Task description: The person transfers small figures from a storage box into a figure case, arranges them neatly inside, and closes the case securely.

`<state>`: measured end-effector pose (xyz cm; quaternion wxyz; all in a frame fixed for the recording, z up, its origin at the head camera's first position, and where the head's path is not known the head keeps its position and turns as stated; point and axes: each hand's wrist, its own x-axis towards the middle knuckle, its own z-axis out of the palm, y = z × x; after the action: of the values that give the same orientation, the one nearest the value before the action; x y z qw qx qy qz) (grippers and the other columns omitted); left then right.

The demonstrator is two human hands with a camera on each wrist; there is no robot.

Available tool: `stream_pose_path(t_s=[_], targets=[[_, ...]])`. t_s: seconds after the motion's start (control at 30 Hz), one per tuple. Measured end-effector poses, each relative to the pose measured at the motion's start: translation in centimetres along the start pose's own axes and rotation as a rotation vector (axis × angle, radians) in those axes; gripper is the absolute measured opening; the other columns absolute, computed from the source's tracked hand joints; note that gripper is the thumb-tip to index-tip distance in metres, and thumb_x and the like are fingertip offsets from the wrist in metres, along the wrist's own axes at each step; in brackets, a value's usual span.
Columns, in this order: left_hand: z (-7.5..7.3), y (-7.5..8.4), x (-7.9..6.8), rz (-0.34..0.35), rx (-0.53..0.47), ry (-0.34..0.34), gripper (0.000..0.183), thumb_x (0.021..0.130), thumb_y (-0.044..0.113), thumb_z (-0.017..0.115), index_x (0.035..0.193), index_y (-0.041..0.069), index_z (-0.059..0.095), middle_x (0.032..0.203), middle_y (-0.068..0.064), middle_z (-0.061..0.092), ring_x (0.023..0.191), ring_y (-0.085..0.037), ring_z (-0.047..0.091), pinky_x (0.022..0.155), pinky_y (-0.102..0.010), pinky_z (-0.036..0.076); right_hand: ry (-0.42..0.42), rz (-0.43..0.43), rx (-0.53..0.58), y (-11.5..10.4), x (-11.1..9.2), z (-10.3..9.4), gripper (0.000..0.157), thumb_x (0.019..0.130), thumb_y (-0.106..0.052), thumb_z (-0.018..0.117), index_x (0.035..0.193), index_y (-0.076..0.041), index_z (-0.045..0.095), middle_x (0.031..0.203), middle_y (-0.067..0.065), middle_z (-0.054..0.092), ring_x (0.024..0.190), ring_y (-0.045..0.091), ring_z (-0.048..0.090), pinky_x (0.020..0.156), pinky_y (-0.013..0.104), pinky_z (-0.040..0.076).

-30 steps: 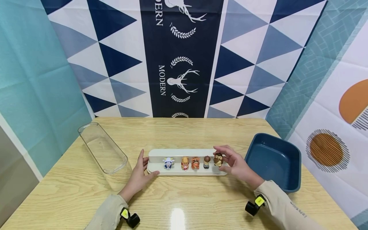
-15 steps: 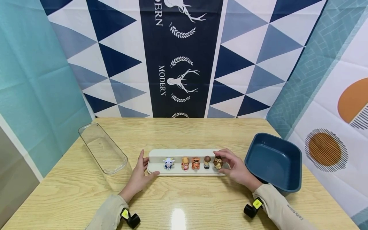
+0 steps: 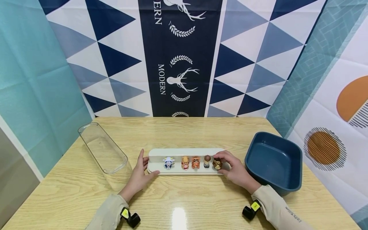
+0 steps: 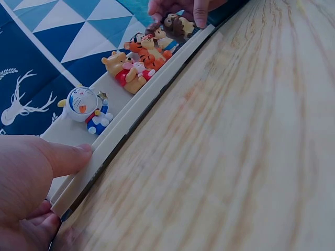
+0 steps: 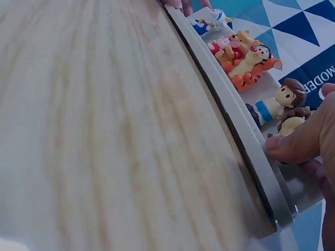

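Observation:
My left hand (image 3: 138,177) grips the left end of a white stepped display stand (image 3: 185,152), thumb on its front lip and fingers curled at its end. In the head view my right hand (image 3: 237,171) pinches a brown owl figurine (image 3: 217,164) between thumb and fingers at the stand's right end. The owl looks tilted there. Left of it stands a brown-haired boy figurine (image 5: 284,99). Farther left sit a Tigger figurine (image 4: 149,51), a Pooh figurine (image 4: 125,73) holding a small pink figure, and a white-and-blue Doraemon figurine (image 4: 85,107) with yellow horns.
A clear plastic bin (image 3: 107,145) lies left of the stand on the wooden table (image 3: 187,134). To the right stands a dark blue tub (image 3: 273,163), close to my right forearm. A patterned cloth (image 3: 181,64) hangs behind the table.
My right hand has shifted slightly left with the owl. The owl has gone from upright to tilted and sits closer to the boy figurine. My left hand has stayed in place.

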<state>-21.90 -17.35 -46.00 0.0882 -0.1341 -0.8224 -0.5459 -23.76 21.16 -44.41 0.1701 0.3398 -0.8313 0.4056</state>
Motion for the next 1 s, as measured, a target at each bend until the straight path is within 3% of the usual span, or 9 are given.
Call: stream_pose_path(t_s=[0.23,0.43,0.6,0.8,1.0], targets=[[-0.1,0.2,0.1,-0.062,-0.006,-0.019,0.105,0.085,0.002,0.078,0.153,-0.012,-0.001,0.138,-0.038,0.041,0.131,-0.049,0.043,0.114,-0.050,0.035,-0.029,-0.044,-0.041,-0.1,0.1,-0.1,0.066,0.065,0.023,0.080,0.121,-0.009,0.062,0.118,0.005,0.060,0.105,0.017,0.058,0.080,0.035,0.057],[-0.1,0.2,0.1,-0.055,-0.002,-0.015,0.105,0.084,0.001,0.078,0.153,-0.013,-0.001,0.139,-0.039,0.041,0.131,-0.050,0.043,0.114,-0.051,0.035,-0.049,-0.079,-0.030,-0.2,0.1,-0.4,0.062,0.068,0.019,0.081,0.120,-0.009,0.061,0.118,0.008,0.060,0.104,0.020,0.058,0.078,0.040,0.057],[-0.1,0.2,0.1,-0.055,-0.008,-0.014,0.105,0.084,0.001,0.078,0.153,-0.012,-0.001,0.138,-0.039,0.041,0.131,-0.050,0.043,0.114,-0.051,0.035,-0.021,-0.063,-0.035,-1.3,0.2,-0.8,0.055,0.068,0.021,0.079,0.115,-0.001,0.061,0.112,0.013,0.061,0.097,0.024,0.060,0.075,0.047,0.057],[-0.1,0.3,0.1,-0.058,-0.013,-0.013,0.105,0.084,0.000,0.077,0.153,-0.012,-0.001,0.138,-0.038,0.041,0.130,-0.049,0.043,0.114,-0.050,0.035,0.033,-0.103,-0.074,-0.2,0.0,-0.7,0.057,0.067,0.024,0.078,0.114,-0.005,0.063,0.111,0.008,0.062,0.086,0.018,0.056,0.069,0.034,0.053],[0.0,0.3,0.1,-0.046,0.004,-0.004,0.104,0.084,-0.001,0.077,0.152,-0.013,0.000,0.137,-0.039,0.042,0.129,-0.050,0.044,0.113,-0.051,0.036,0.039,-0.119,-0.100,0.1,0.1,-0.7,0.057,0.066,0.026,0.077,0.112,-0.007,0.065,0.111,0.004,0.062,0.090,0.015,0.053,0.068,0.028,0.052]])
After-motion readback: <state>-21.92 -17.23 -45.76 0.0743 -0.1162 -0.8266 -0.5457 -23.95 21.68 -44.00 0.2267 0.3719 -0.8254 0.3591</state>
